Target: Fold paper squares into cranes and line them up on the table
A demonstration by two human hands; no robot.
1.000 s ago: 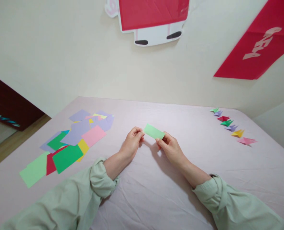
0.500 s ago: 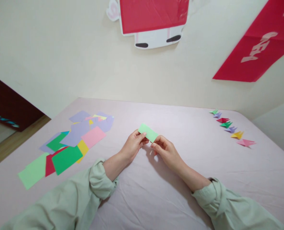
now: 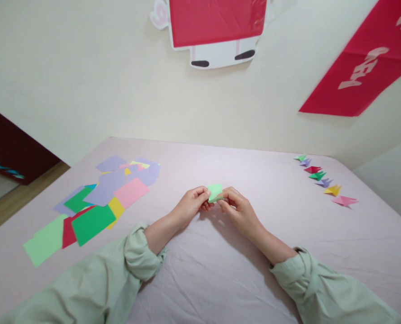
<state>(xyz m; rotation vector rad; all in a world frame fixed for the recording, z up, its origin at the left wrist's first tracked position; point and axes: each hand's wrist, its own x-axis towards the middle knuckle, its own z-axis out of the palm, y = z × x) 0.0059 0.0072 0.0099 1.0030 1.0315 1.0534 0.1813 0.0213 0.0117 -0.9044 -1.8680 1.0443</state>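
A small light green paper piece (image 3: pixel 215 191) is held just above the pale pink cloth surface (image 3: pixel 221 279), in the middle of the view. My left hand (image 3: pixel 189 208) pinches its left edge with thumb and fingers. My right hand (image 3: pixel 238 210) pinches its right edge, fingers curled. The two hands are close together, almost touching, and the paper looks folded to a short, nearly square shape. Both sleeves are pale green.
Several flat coloured paper sheets (image 3: pixel 95 200) lie spread at the left of the surface. A row of several small folded paper shapes (image 3: pixel 322 180) runs along the far right edge. Red banners (image 3: pixel 359 72) hang on the cream wall behind.
The green strip was long and held apart a second ago. My hands have come together, and the paper now shows as a much shorter piece between them.
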